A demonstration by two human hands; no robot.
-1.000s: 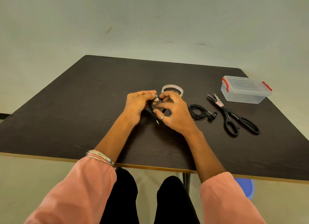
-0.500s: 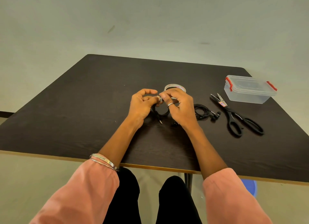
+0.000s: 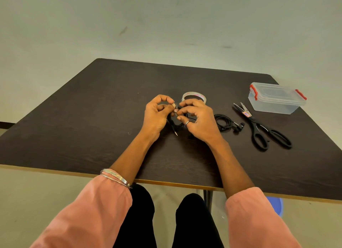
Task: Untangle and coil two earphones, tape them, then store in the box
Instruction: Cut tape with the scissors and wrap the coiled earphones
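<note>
Both hands, left hand [image 3: 157, 116] and right hand [image 3: 199, 120], pinch one coiled black earphone [image 3: 174, 124] above the bench [image 3: 92, 118], just before the tape roll [image 3: 194, 96].

A dark wood-grain table [image 3: 74, 129] stands on a pale, scuffed floor [image 3: 166, 25].

Most of the black earphone coil [image 3: 173, 123] hiding behind the left hand [image 3: 156, 116] and right hand [image 3: 199, 120] at frame centre, near rim of the tape roll [image 3: 194, 95] sitting behind right fingers, tape label too small to read, blue object [image 3: 275, 205] at lower right showing only partly under the table [image 3: 92, 118] edge
</note>
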